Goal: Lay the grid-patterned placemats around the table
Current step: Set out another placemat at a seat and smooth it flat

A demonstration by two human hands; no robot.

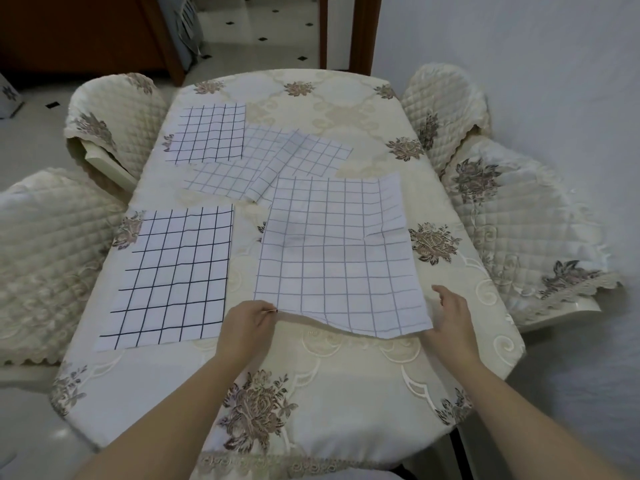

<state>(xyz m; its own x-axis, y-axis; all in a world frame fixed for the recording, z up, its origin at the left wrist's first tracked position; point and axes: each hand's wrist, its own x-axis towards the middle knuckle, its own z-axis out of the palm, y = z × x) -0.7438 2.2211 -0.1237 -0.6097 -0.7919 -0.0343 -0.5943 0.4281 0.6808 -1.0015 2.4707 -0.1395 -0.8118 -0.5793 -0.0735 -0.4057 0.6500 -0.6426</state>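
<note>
Several white grid-patterned placemats lie on the cream floral tablecloth (311,386). One with dark lines lies flat at near left (173,275), another at far left (207,133). Two faint-lined ones (277,161) overlap loosely in the middle. A larger faint-lined placemat (336,251) lies at near right, its near edge lifted off the cloth. My left hand (247,322) pinches that mat's near-left corner. My right hand (450,317) sits at its near-right corner with fingers relaxed, the corner lying over the hand's inner side.
Quilted cream chair covers surround the table: two at left (114,116) (45,251), two at right (446,105) (519,223). A white wall runs along the right. A doorway with tiled floor (273,26) lies beyond the far end.
</note>
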